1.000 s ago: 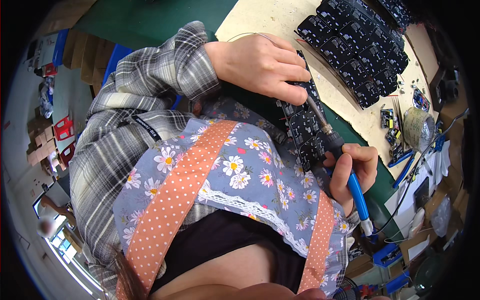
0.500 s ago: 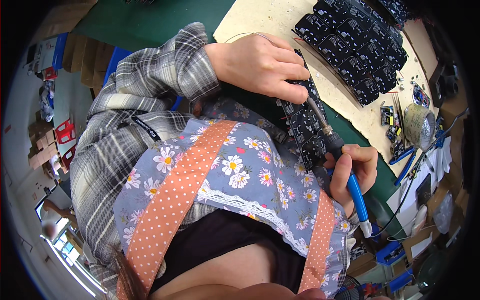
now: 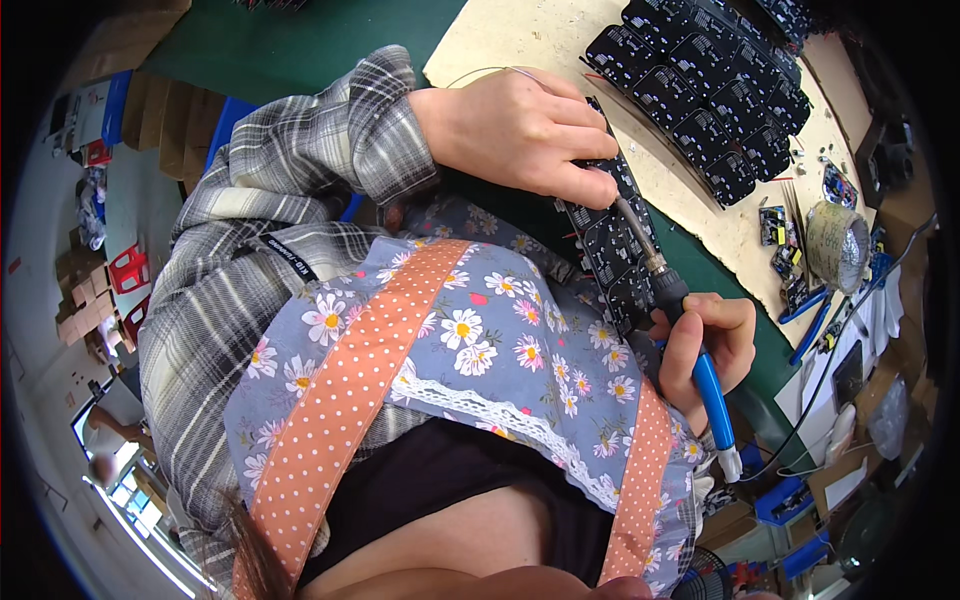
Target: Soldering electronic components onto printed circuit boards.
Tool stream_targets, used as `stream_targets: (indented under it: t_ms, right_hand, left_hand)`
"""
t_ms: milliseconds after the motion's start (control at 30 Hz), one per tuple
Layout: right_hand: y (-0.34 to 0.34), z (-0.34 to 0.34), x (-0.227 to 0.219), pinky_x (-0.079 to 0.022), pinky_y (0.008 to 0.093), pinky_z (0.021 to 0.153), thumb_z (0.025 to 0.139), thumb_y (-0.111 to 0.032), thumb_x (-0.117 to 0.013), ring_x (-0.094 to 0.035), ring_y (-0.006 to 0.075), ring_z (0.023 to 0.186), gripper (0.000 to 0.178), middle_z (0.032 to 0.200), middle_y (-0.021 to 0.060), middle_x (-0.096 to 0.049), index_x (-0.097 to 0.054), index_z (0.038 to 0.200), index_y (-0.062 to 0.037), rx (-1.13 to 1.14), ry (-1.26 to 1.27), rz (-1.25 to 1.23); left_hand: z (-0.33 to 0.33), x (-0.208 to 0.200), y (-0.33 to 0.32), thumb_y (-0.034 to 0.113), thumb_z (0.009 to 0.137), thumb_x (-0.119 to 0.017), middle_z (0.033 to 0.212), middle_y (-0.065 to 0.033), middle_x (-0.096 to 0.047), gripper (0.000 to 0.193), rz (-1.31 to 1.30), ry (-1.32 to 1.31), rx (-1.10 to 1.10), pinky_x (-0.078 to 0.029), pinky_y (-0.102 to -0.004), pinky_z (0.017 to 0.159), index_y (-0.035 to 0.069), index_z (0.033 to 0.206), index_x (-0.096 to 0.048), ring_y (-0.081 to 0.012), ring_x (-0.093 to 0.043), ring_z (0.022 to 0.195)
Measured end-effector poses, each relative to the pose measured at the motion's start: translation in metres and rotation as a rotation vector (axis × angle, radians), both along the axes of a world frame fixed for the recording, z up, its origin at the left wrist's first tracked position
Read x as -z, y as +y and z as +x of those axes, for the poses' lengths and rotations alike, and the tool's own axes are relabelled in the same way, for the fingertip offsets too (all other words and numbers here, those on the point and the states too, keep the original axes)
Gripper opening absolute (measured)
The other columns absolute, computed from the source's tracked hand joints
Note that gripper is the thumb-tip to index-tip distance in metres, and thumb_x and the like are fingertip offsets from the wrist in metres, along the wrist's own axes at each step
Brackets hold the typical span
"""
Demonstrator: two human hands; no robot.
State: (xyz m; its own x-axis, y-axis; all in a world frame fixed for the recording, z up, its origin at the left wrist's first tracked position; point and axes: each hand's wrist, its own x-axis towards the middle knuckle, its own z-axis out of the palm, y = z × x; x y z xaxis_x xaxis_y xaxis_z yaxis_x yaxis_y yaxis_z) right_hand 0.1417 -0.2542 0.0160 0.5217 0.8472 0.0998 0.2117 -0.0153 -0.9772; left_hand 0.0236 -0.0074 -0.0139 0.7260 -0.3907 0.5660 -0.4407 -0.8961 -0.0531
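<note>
Hands have hardly moved in the last second. The right hand [image 3: 708, 345] is still wrapped around the long soldering iron with a blue handle, black collar and metal tube [image 3: 668, 290]. The left hand [image 3: 530, 135] still curls over the top part of the black circuit board with small white marks [image 3: 605, 250]. A thin, bendy grey wire [image 3: 482, 71] loops out behind that left hand. The left fingertips are hidden, so I cannot tell if they pinch the wire, the board or both.

The iron's tip is still right by the left pointer finger, low over the board. I cannot tell if the metal touches the board. With so little change, the work seems to be staying at one small spot.

The board is in front of the blue-grey cloth apron with white daisies [image 3: 462, 328], near the edge of the dark green counter [image 3: 300, 45]. It lies on a slant, and I cannot see what holds it up from below.

What did shift is the back of the view. The pile of flat black circuit boards [image 3: 700, 100] on the cream-coloured flat sheet [image 3: 520, 40] sits a little more to the left now. The round silver and tan roll [image 3: 838, 250] has slipped that way too. Most likely the head turned a bit and these things did not move.
</note>
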Motion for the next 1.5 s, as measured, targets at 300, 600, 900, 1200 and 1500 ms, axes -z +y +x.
stream_targets:
  t_ms: [300, 600, 900, 1200, 1500]
  right_hand:
    - [0.003, -0.004, -0.001, -0.046, 0.0235, 0.051, 0.076, -0.001, -0.059, -0.058, 0.0152, 0.055, 0.014, 0.068, 0.0119, -0.058, -0.047, 0.082, 0.0052, 0.03, 0.031, 0.013]
    - [0.001, -0.005, -0.005, -0.044, 0.0223, 0.052, 0.078, -0.004, -0.059, -0.056, 0.0118, 0.055, 0.014, 0.07, 0.0118, -0.059, -0.048, 0.085, 0.003, 0.075, -0.005, -0.001]
    - [0.004, -0.005, -0.008, -0.045, 0.0226, 0.055, 0.079, -0.006, -0.059, -0.057, 0.0109, 0.057, 0.014, 0.07, 0.0115, -0.059, -0.049, 0.085, 0.0023, 0.072, 0.013, -0.095]
    - [0.004, -0.003, -0.006, -0.045, 0.0222, 0.053, 0.081, -0.008, -0.058, -0.056, 0.011, 0.055, 0.015, 0.07, 0.0111, -0.059, -0.048, 0.086, 0.0017, 0.07, -0.045, -0.1]
    - [-0.012, 0.007, -0.008, -0.045, 0.023, 0.049, 0.086, -0.017, -0.053, -0.054, 0.0148, 0.052, 0.019, 0.074, 0.0117, -0.054, -0.045, 0.092, -0.0008, 0.352, -0.131, 0.049]
  left_hand:
    - [0.0, 0.002, -0.001, 0.017, 0.067, -0.062, 0.086, 0.0, -0.062, 0.01, 0.008, -0.004, -0.014, -0.051, -0.0222, 0.064, 0.02, 0.073, -0.054, -0.0125, -0.062, 0.075]
    - [0.0, 0.002, 0.0, 0.017, 0.067, -0.062, 0.085, 0.0, -0.061, 0.011, 0.006, -0.007, -0.01, -0.051, -0.0216, 0.063, 0.02, 0.073, -0.054, -0.0121, -0.062, 0.074]
    - [-0.001, 0.003, -0.001, 0.017, 0.066, -0.062, 0.084, -0.0005, -0.061, 0.011, 0.016, 0.003, -0.014, -0.051, -0.022, 0.062, 0.019, 0.072, -0.053, -0.0122, -0.062, 0.073]
    - [-0.001, 0.004, -0.001, 0.017, 0.066, -0.062, 0.084, -0.0005, -0.062, 0.01, 0.018, -0.018, -0.02, -0.051, -0.0222, 0.063, 0.02, 0.072, -0.054, -0.0121, -0.062, 0.074]
    - [-0.008, 0.004, -0.011, 0.018, 0.069, -0.06, 0.087, -0.0002, -0.062, 0.007, -0.022, 0.045, -0.101, -0.05, -0.022, 0.066, 0.017, 0.074, -0.055, -0.0123, -0.062, 0.078]
